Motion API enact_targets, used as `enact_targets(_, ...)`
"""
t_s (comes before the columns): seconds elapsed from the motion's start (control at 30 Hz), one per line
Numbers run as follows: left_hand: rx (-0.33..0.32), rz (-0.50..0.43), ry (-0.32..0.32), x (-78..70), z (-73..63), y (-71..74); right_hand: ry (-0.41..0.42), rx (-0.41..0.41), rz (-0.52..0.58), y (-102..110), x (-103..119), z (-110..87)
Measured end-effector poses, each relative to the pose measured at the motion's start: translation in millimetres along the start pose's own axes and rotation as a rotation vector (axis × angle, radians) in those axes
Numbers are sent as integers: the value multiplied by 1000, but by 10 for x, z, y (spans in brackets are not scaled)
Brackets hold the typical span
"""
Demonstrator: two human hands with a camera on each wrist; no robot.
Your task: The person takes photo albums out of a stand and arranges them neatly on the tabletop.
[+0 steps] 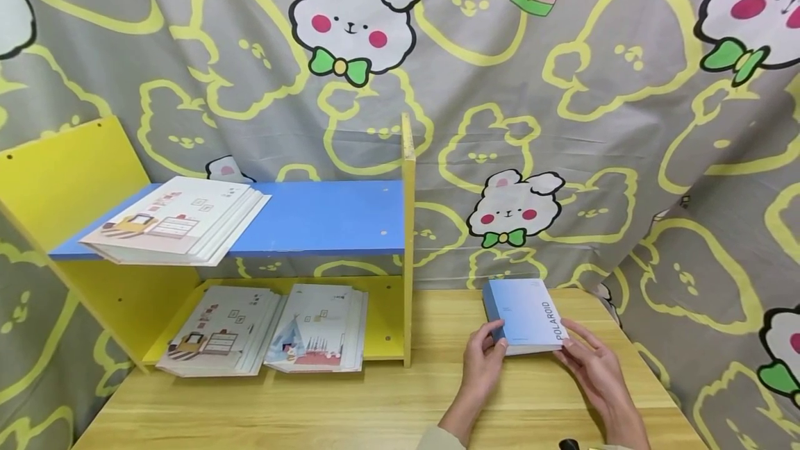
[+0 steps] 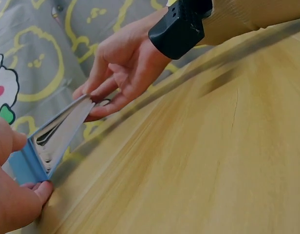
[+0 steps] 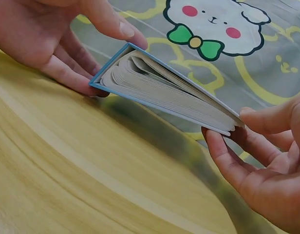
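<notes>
A blue photo album [image 1: 521,311] with POLAROID on its cover is between both hands, to the right of the shelf unit. My left hand [image 1: 481,360] pinches its spine side, thumb on the cover and fingers beneath. At the opposite side my right hand [image 1: 594,370] grips the cover edges between thumb and fingers. In the right wrist view, the album's pages [image 3: 159,92] show at its near end, fanned slightly, and it is tilted, with a gap and shadow between it and the wooden table [image 3: 57,146]. The fingertips under the album are partly hidden.
On the left stands a yellow shelf unit [image 1: 409,242] with a blue shelf [image 1: 331,217]. One white illustrated album [image 1: 175,217] lies on the blue shelf; two more, a left one [image 1: 219,328] and a right one [image 1: 317,328], lie below. A patterned curtain [image 1: 437,47] hangs behind.
</notes>
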State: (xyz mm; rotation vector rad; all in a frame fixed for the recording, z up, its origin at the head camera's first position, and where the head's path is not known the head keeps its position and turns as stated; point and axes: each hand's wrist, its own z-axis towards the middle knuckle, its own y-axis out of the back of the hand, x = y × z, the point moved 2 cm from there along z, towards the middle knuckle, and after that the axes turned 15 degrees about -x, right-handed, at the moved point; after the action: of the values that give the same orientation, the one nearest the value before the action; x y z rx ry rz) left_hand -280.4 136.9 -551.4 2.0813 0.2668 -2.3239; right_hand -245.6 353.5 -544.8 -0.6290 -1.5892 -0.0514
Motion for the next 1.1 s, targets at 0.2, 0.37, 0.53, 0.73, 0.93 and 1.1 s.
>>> enact_targets(0.2,-41,31,-33,5,16,-34,-36,-36,-51,1,-19,4)
enact_targets(0.37,-50,36,-18,-7,-10,-67,-48,-54,-84,27,-13,-4)
enact_targets(0.53,-47,26,-23,3,-19,-95,-65,-102,-86,17,-8,13)
enact_targets(0.73,-52,53,-38,37,-45,-128,-77,-161,-83,16,-45,13)
enact_targets(0.93,-46,89,-79,30,-55,-152,-80,-179,-94,28,-42,14)
enact_targets(1.1,-49,101,-109,25,-35,-167,-89,-193,-118,33,-36,39)
